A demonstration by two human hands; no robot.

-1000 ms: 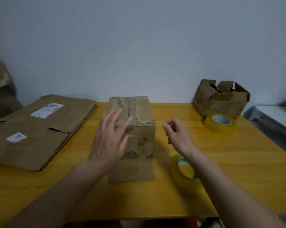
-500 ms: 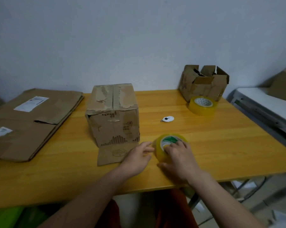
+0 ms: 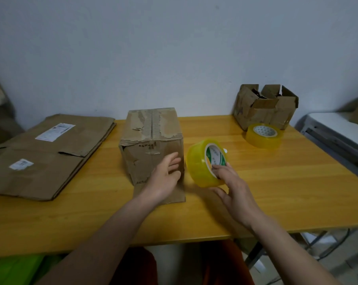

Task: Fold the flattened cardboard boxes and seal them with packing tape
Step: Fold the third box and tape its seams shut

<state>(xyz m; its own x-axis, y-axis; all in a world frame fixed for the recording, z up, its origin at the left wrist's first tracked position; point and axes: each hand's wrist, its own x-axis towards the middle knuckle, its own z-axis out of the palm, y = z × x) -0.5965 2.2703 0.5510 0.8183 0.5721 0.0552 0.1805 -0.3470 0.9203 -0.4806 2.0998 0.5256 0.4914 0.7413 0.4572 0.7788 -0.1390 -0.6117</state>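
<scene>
A worn cardboard box [image 3: 151, 145] stands upright in the middle of the yellow wooden desk [image 3: 276, 192]. Its top flaps are closed, and one flap [image 3: 159, 194] lies flat on the desk at the front of the box. The left hand [image 3: 165, 177] rests against the front face of the box with its fingers out almost straight, and it holds nothing.

Just beside the box on its right, the right hand [image 3: 233, 188] holds a roll of yellow packing tape [image 3: 206, 162]. The roll is tipped up on its edge. The fingertips [image 3: 217, 168] curl into the hole in the middle of the roll, and the thumb sits under the roll.

A second roll of yellow tape [image 3: 263, 135] lies flat near the far right corner of the desk. Right behind it is a small open cardboard box [image 3: 264, 105] with its flaps up. Flattened cardboard boxes [image 3: 48, 155] with white labels lie in a pile along the left edge of the desk
</scene>
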